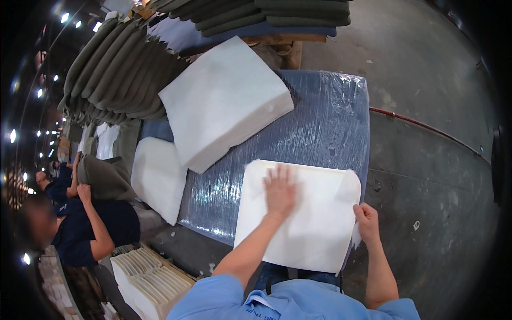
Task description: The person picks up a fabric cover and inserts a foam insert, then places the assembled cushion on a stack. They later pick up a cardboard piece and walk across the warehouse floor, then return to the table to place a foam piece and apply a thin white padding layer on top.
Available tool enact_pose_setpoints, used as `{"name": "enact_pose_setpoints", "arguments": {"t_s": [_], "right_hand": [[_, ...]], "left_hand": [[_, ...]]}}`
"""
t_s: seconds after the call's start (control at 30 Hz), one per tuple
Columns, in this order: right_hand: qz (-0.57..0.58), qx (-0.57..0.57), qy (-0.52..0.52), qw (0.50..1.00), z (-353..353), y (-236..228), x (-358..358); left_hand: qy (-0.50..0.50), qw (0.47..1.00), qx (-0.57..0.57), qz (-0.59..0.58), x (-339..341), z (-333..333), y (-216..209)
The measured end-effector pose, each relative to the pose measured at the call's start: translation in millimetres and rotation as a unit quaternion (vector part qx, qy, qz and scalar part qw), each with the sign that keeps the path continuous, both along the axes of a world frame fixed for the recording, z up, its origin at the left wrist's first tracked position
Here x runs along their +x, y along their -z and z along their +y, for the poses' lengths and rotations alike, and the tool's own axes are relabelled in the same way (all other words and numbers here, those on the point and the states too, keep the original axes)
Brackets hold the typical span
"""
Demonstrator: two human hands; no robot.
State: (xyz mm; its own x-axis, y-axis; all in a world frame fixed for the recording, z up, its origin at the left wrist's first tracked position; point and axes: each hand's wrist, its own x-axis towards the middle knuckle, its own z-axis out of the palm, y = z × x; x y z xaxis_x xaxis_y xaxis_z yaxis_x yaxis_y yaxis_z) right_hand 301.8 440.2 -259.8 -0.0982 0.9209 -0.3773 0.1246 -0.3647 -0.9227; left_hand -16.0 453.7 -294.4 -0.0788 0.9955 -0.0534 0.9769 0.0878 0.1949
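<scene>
A white foam pad (306, 229), squarish with rounded far corners, lies in front of me on the plastic-covered table. Fluffy white batting (350, 184) shows at its far corners. My left hand (280, 194) rests flat near the pad's far left part, fingers spread and slightly blurred. At the right edge, my right hand (366, 220) is closed in a pinch on the batting, and a loose white strip hangs below it. Farther back stands a thick stack of white batting sheets (226, 96). Another white sheet (157, 173) lies left of the stack.
The table (330, 114) is wrapped in clear plastic over blue. Grey-green cushions (117, 69) are piled at the back left and across the back. A co-worker (90, 229) at left handles a grey-green cover (106, 176). White foam pieces (154, 282) fill a box at lower left.
</scene>
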Motion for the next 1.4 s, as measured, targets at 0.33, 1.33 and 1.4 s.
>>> {"name": "enact_pose_setpoints", "arguments": {"t_s": [0.33,1.33,1.4], "right_hand": [[-0.019,-0.038,-0.103,0.994,-44.6,23.4,-87.6],[-0.202,-0.051,0.029,0.978,42.5,39.9,-336.4],[-0.216,-0.047,0.024,0.975,41.5,40.3,-337.1]], "left_hand": [[-0.049,0.996,-0.069,-0.016,-66.3,-3.6,2.5],[-0.285,0.819,0.000,-0.498,-194.5,64.4,34.9],[-0.279,0.847,0.038,-0.452,-194.9,62.9,31.8]]}}
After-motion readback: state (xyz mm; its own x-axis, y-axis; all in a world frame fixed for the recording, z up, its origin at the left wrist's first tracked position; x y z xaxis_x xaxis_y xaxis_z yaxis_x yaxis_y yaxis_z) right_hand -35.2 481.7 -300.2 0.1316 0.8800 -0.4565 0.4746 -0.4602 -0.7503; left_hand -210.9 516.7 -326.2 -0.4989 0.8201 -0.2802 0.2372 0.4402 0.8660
